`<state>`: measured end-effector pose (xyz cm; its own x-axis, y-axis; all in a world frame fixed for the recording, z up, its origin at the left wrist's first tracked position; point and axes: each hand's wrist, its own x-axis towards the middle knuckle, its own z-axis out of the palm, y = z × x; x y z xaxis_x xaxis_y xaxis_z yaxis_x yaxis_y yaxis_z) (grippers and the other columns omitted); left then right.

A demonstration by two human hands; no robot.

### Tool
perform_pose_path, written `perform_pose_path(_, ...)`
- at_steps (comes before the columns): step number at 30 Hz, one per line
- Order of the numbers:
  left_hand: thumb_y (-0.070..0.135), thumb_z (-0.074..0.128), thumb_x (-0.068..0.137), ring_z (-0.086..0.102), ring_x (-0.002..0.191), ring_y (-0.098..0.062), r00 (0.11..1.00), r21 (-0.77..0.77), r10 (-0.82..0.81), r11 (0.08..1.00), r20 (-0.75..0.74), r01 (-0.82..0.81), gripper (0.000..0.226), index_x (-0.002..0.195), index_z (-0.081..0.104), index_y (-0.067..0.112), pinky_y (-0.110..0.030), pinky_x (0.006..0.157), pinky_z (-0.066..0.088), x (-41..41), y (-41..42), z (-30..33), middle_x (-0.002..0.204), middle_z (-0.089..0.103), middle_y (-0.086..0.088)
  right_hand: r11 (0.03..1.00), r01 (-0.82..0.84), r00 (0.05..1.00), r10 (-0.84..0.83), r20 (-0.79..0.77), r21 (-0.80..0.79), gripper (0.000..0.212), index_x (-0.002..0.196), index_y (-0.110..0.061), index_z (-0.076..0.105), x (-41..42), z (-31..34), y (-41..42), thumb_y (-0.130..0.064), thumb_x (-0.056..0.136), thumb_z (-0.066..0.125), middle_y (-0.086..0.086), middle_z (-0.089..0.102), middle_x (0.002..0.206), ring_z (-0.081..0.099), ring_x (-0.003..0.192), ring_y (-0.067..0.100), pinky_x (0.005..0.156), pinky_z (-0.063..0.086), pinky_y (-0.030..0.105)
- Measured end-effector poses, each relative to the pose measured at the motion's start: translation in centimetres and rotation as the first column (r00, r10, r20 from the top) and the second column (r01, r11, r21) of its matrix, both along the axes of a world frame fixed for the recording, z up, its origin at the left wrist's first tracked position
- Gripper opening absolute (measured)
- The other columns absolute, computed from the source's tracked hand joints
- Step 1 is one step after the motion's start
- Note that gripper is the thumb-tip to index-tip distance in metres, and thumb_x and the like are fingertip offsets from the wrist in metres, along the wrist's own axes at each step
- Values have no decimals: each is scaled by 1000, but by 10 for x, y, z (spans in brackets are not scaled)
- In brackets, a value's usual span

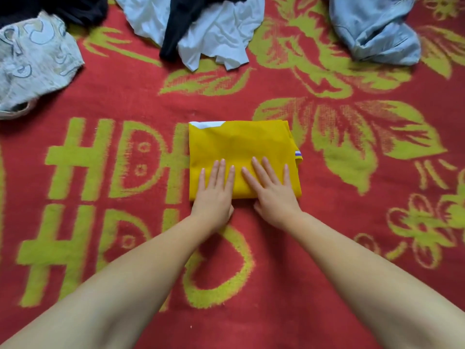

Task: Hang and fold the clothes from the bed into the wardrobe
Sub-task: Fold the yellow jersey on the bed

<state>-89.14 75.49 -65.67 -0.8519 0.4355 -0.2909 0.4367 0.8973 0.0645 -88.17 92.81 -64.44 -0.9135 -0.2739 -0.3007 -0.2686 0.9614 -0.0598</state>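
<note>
A folded yellow garment (pixel 241 157), squared with a white patch at its upper-left corner, is seen at frame centre on a red patterned blanket (pixel 327 285). It is pressed flat by the left hand (pixel 216 191) and right hand (pixel 270 190), fingers straight. Crumpled clothes (pixel 206 28) are cut off along the top edge.

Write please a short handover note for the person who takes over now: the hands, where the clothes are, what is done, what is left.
Left hand and right hand: both open, flat on the yellow garment.
Yellow garment: folded, on the red blanket.
Unfolded at the far edge: patterned grey garment, white garment with a black garment on it, light blue jeans.
Left: store the yellow one, then the others. Wardrobe not in view.
</note>
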Motion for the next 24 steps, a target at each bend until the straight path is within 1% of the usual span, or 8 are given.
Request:
perform_pose_path(3, 13, 35, 97, -13, 146, -33, 1000, -43, 7, 999, -10, -7, 74, 150, -17, 21, -55, 115, -2, -16, -5, 0, 158, -17, -15, 993, 113, 993, -112, -28, 23, 86, 153, -34, 2, -16, -1, 1, -11, 88, 53, 0, -8, 162, -8, 148, 30, 112, 7, 63)
perform_pose_path(5, 12, 32, 99, -10, 147, -32, 1000, -52, -27, 998, 11, 28, 70, 151, -14, 29, -55, 115, 3, -28, -11, 4, 159, -14, -10, 992, 125, 992, -125, 23, 34, 79, 152, -37, 0, -23, 4, 0, -7, 93, 43, -1, -12, 161, -12, 148, 31, 112, 12, 62)
perform_pose_path(8, 8, 31, 101, -2, 147, -35, 996, -61, -30, 998, 80, 35, 67, 152, -7, 29, -49, 117, 14, -44, -19, 19, 161, -6, -8, 988, 149, 985, -146, 94, -31, 67, 153, -34, 14, -34, 21, -3, -4, 97, 36, 1, 2, 162, 0, 148, 33, 112, 24, 57)
perform_pose_path(11, -1, 33, 97, 3, 146, -37, 993, -13, -5, 1000, 118, 6, 70, 153, -1, 26, -46, 116, 20, -58, -20, 51, 161, 1, -7, 983, 159, 983, -149, 106, -88, 62, 151, -30, 22, -48, 54, -4, -2, 98, 36, 3, 17, 160, 15, 146, 33, 109, 34, 47)
perform_pose_path(14, -2, 34, 96, 7, 145, -39, 999, 47, 12, 999, 53, -14, 69, 154, 3, 23, -47, 115, 22, -68, -27, 99, 161, 6, -8, 984, 149, 989, -146, 34, -95, 61, 151, -29, 24, -58, 106, -9, -2, 97, 36, 1, 21, 159, 19, 145, 31, 107, 34, 44)
perform_pose_path(17, -7, 39, 92, 10, 145, -40, 1000, 91, 17, 996, 19, -19, 76, 154, 4, 22, -48, 115, 22, -60, -42, 151, 160, 10, -10, 990, 97, 995, -100, -24, -98, 64, 151, -26, 25, -56, 158, -20, 0, 95, 41, 4, 24, 157, 22, 144, 34, 106, 34, 42)
perform_pose_path(20, -12, 35, 90, 12, 144, -40, 999, 87, 16, 996, -34, -13, 78, 154, 4, 21, -48, 113, 23, -39, -64, 205, 159, 13, -11, 990, 76, 995, -82, -48, -119, 65, 151, -26, 26, -36, 204, -38, 2, 94, 42, 5, 27, 156, 23, 143, 36, 106, 34, 45)
perform_pose_path(24, -8, 35, 92, 15, 144, -39, 992, 32, 6, 999, -126, -2, 74, 154, 4, 20, -47, 111, 24, -12, -97, 264, 159, 15, -11, 991, 35, 996, -45, -79, -126, 66, 151, -27, 25, -12, 259, -68, 1, 94, 42, 4, 27, 156, 24, 143, 35, 104, 38, 48)
